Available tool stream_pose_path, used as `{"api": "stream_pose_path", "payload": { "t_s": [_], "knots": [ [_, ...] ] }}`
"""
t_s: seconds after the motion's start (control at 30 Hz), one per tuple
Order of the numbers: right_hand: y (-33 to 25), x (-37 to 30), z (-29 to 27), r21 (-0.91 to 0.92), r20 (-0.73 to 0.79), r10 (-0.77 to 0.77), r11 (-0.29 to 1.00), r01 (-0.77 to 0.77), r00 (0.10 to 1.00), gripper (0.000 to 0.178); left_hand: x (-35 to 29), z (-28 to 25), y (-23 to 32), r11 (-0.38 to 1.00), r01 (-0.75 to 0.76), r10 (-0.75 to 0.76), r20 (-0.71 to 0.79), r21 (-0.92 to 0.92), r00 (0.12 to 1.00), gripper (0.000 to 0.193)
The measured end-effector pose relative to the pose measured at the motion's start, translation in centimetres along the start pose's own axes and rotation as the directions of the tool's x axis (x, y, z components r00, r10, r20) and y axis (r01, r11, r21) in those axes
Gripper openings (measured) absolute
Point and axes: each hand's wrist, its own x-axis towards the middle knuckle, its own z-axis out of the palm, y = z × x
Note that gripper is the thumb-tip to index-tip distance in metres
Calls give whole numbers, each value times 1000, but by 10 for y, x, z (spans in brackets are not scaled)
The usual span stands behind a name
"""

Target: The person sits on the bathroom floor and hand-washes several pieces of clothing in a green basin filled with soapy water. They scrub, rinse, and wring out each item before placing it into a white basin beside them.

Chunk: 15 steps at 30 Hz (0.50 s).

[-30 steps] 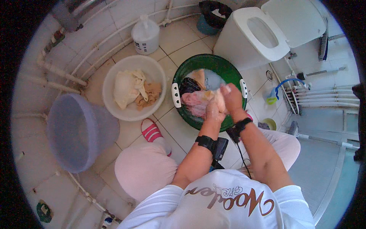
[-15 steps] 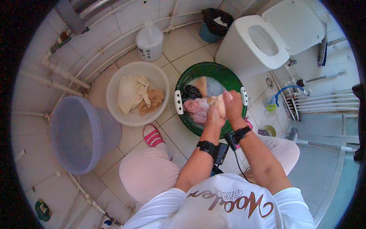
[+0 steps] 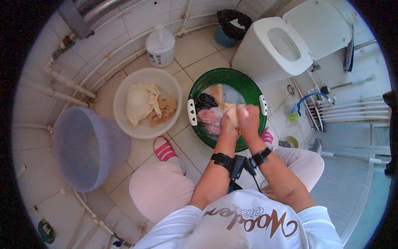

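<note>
A green basin (image 3: 211, 76) with white handles stands on the floor in front of me, with cloudy, sudsy water inside. Over it my left hand (image 3: 229, 127) and my right hand (image 3: 248, 119) are closed side by side on a wet, cream-coloured cloth (image 3: 229, 109). Part of that cloth hangs out to the left of my fists. Beside it in the basin lie a pink cloth (image 3: 210, 116), a black cloth (image 3: 205, 101) and a tan cloth (image 3: 216, 91). My fingers partly hide how the cream cloth is bunched.
Left of the green basin, a white basin (image 3: 119, 92) holds a cream garment (image 3: 141, 101) and a tan one (image 3: 164, 110). Further left stands a lilac tub (image 3: 99, 162). A plastic jug (image 3: 161, 46), a bin (image 3: 226, 37) and a toilet (image 3: 265, 50) stand behind.
Both fists have shifted slightly down within the basin and changed their angle, still holding the cream cloth. The whole view has moved a little; the basins stay in place.
</note>
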Motion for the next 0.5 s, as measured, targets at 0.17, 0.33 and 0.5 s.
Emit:
{"api": "stream_pose_path", "payload": {
  "t_s": [0.17,0.33,0.5],
  "knots": [
    [-1,-11,6,91,67,185,977,-190,980,33,-7,-4,4,996,19,-12,82,-82,997,28],
    [38,35,1,56,80,112,992,-117,990,37,-10,20,-8,995,19,-20,-10,-96,1000,34],
    [32,20,-5,176,228,-178,974,139,957,65,-20,31,17,976,-16,35,81,-219,996,40]
  ]
}}
